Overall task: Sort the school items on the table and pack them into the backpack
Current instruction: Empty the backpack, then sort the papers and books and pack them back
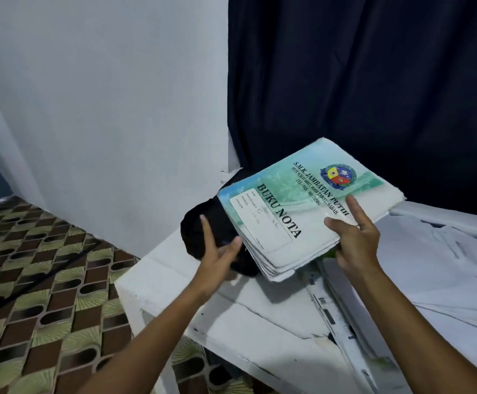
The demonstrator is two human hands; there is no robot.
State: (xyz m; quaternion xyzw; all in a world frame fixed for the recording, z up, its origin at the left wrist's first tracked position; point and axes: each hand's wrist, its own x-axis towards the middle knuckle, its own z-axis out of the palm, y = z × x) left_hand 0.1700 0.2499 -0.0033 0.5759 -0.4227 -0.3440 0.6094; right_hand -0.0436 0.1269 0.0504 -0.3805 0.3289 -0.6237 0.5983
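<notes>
A stack of thin notebooks (pixel 294 206), its top cover white and teal with "BUKU NOTA" printed on it, is held tilted above the table's far left corner. My right hand (pixel 354 243) grips the stack's near right edge, thumb and a finger on the cover. The black backpack (pixel 203 234) sits on the table corner behind and under the stack's left end, mostly hidden. My left hand (pixel 217 257) holds the backpack's edge, thumb close to the stack's lower left corner.
The white table (pixel 246 317) has a chipped front edge. More papers and booklets (pixel 342 317) lie on it under my right arm, and white cloth (pixel 445 265) lies further right. A dark curtain (pixel 374 81) hangs behind; patterned floor (pixel 32 280) is at the left.
</notes>
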